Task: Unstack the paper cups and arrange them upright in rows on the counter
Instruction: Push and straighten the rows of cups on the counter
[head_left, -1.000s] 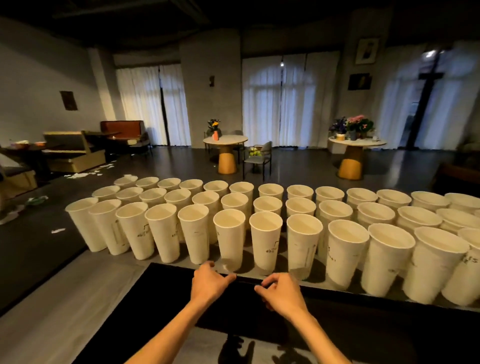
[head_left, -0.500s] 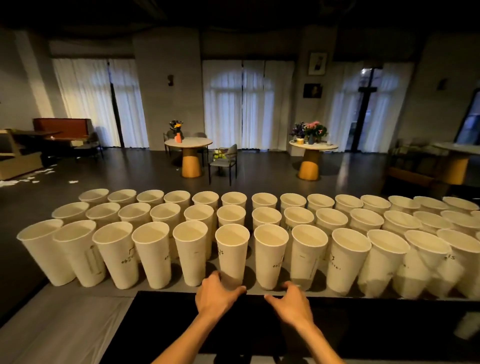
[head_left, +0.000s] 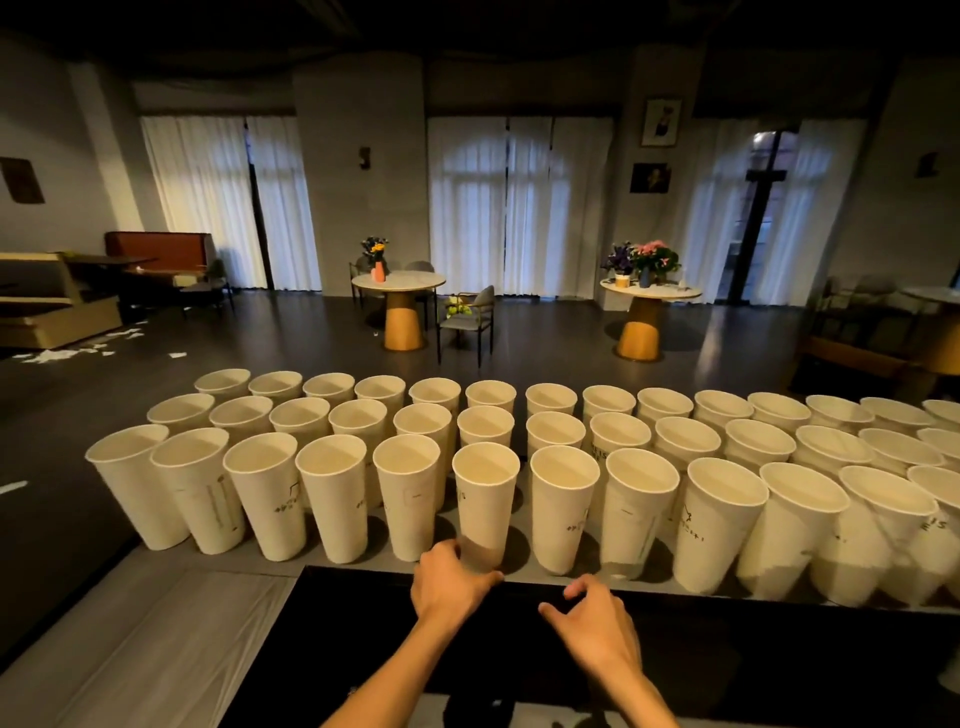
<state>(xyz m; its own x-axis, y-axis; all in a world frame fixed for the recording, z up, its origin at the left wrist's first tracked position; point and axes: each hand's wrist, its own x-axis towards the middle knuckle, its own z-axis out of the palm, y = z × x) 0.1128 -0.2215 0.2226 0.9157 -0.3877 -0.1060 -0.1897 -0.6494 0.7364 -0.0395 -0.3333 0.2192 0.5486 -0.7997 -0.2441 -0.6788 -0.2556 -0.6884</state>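
Paper cups (head_left: 519, 457) upright in three rows on the counter (head_left: 156, 597), all beyond the hands. Left hand (head_left: 449, 584) fingers curled loosely around the base of the front-row cup (head_left: 485, 499) directly ahead of it, touching it. Right hand (head_left: 595, 621) empty, fingers half-curled, just short of the cup (head_left: 636, 509) ahead

Single head view: forward-down over counter (head_left: 156, 623), room beyond perhaps dim.
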